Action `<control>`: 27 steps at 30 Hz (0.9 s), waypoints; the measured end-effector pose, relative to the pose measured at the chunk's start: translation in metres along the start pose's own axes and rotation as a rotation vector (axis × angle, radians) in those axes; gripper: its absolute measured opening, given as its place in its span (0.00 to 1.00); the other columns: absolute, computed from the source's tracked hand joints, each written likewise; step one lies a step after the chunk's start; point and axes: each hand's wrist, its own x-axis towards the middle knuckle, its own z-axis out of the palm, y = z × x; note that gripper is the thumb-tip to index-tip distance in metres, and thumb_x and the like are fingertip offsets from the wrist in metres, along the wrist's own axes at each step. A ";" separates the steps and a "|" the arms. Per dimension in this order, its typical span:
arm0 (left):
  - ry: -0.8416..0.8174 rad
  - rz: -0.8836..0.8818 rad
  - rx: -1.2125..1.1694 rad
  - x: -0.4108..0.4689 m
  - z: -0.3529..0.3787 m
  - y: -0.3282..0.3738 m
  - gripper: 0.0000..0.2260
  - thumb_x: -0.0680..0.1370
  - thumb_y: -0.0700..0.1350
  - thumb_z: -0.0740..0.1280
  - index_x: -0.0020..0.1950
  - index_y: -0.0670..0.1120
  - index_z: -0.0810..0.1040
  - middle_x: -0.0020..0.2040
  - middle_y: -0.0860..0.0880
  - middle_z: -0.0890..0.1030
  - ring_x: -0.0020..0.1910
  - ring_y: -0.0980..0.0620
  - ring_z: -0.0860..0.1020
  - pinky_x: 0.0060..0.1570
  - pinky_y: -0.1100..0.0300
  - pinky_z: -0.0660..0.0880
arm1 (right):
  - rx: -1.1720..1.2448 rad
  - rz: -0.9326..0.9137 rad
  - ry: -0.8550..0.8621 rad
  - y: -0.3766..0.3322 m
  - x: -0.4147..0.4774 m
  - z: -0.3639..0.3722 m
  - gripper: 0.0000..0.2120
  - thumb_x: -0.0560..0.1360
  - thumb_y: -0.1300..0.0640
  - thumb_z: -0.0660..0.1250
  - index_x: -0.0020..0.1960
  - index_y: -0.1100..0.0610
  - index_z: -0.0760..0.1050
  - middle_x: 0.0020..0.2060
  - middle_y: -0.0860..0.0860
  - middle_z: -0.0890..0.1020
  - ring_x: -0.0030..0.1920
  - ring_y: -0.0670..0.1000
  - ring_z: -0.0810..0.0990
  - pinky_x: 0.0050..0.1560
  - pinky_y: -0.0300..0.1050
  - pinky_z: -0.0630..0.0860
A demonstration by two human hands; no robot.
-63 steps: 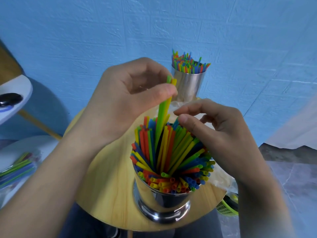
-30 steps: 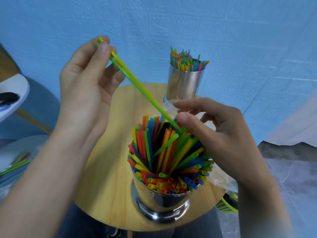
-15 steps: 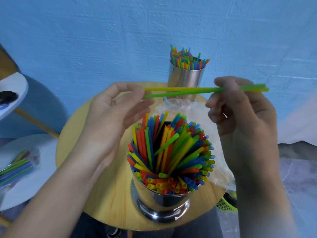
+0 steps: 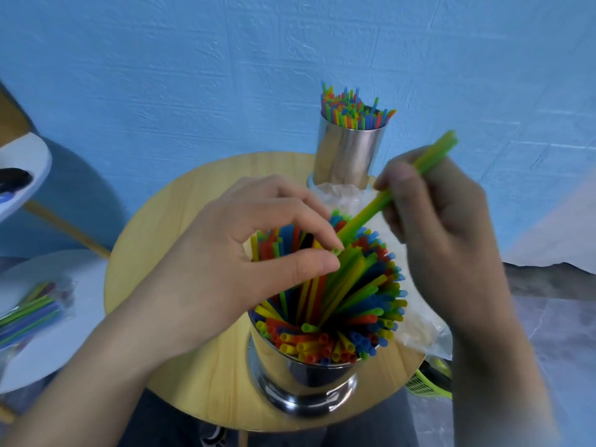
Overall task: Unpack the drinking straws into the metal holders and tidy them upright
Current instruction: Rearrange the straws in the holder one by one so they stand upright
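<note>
A near metal holder (image 4: pixel 290 375) packed with colourful straws (image 4: pixel 354 304) stands at the front of the round wooden table (image 4: pixel 180 227). A second, far metal holder (image 4: pixel 348 153), also full of straws, stands at the table's back edge. My right hand (image 4: pixel 442 240) grips a green and a yellow straw (image 4: pixel 364 217) near their upper part, tilted down to the left. Their lower ends sit over the near holder, pinched between the thumb and forefinger of my left hand (image 4: pixel 232 262).
A crumpled clear plastic bag (image 4: pixel 416 321) lies on the table behind and right of the near holder. A packet of straws (image 4: pixel 29 314) rests on a white surface at lower left. A green basket (image 4: pixel 429 379) shows below the table's right edge. A blue wall stands behind.
The two straws, pulled out and held level between both hands, are now tilted with their lower ends over the near holder. My left hand moved down onto those ends.
</note>
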 end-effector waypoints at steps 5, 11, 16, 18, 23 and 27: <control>-0.030 -0.050 0.132 -0.001 -0.003 -0.005 0.05 0.73 0.57 0.70 0.44 0.58 0.79 0.56 0.61 0.79 0.64 0.56 0.74 0.59 0.71 0.65 | 0.029 0.029 -0.158 0.000 -0.001 0.005 0.12 0.79 0.60 0.71 0.54 0.47 0.72 0.32 0.56 0.72 0.33 0.58 0.71 0.33 0.50 0.70; -0.039 -0.158 0.159 0.001 -0.001 -0.011 0.09 0.72 0.56 0.71 0.48 0.57 0.74 0.57 0.61 0.75 0.62 0.60 0.74 0.57 0.66 0.71 | -0.116 -0.024 -0.211 0.004 0.001 0.005 0.08 0.85 0.53 0.63 0.51 0.49 0.81 0.36 0.46 0.80 0.40 0.47 0.80 0.40 0.35 0.71; 0.050 -0.309 0.028 0.006 0.005 -0.018 0.15 0.72 0.57 0.74 0.54 0.62 0.72 0.55 0.65 0.77 0.58 0.68 0.75 0.52 0.65 0.75 | -0.143 0.027 -0.280 0.003 0.001 0.005 0.11 0.85 0.51 0.62 0.52 0.45 0.83 0.38 0.46 0.82 0.42 0.48 0.81 0.40 0.38 0.73; 0.051 -0.367 -0.013 0.008 0.004 -0.022 0.15 0.72 0.55 0.74 0.56 0.62 0.75 0.55 0.67 0.78 0.55 0.68 0.77 0.49 0.64 0.77 | -0.116 0.045 -0.263 0.006 0.001 0.003 0.06 0.82 0.54 0.67 0.50 0.46 0.82 0.39 0.47 0.83 0.41 0.50 0.81 0.41 0.46 0.76; -0.017 -0.401 -0.023 0.008 0.001 -0.027 0.11 0.75 0.56 0.72 0.57 0.62 0.81 0.49 0.63 0.83 0.52 0.62 0.80 0.52 0.59 0.78 | -0.175 0.120 -0.258 0.013 0.002 0.000 0.04 0.79 0.50 0.72 0.52 0.43 0.81 0.49 0.42 0.82 0.51 0.45 0.78 0.46 0.38 0.73; -0.039 -0.393 -0.034 0.007 -0.002 -0.028 0.10 0.77 0.52 0.73 0.57 0.61 0.83 0.49 0.58 0.84 0.53 0.59 0.82 0.56 0.52 0.80 | -0.242 0.165 -0.343 0.017 0.003 -0.001 0.10 0.80 0.45 0.66 0.59 0.40 0.82 0.54 0.36 0.82 0.59 0.41 0.78 0.53 0.41 0.75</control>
